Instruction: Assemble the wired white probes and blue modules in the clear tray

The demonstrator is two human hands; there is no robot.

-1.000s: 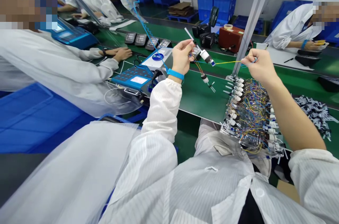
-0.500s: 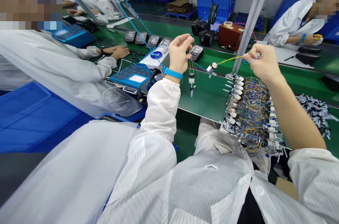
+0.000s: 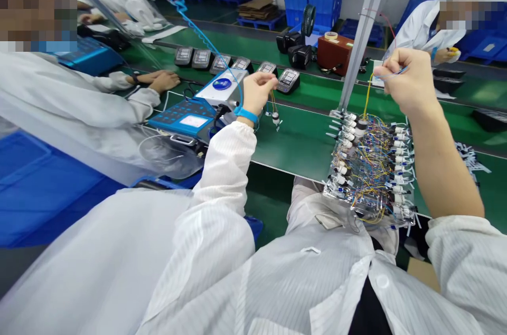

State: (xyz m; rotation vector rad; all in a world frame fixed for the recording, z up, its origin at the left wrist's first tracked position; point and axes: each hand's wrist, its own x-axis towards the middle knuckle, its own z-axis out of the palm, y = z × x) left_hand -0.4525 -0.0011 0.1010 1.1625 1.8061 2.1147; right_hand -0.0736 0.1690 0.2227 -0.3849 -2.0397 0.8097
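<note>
My left hand, with a blue band at its wrist, pinches thin coloured wires. A small white and black cylindrical part hangs from them just above the green table. Raised over the table at the right, my right hand is closed on yellow and blue wires. Below it, a white-capped part hangs at the top of the wired assemblies. These lie in a clear plastic tray, with white cylindrical parts along both sides.
A metal post rises behind the assemblies. To the left stand a blue device and a silver box. Display units line the back. A person's hands rest at the left. White strips lie at the right.
The right hand has moved up and right, and its hanging part swung from the middle to above the assemblies. The left hand has shifted slightly left and lower in the view. The view has shifted.
</note>
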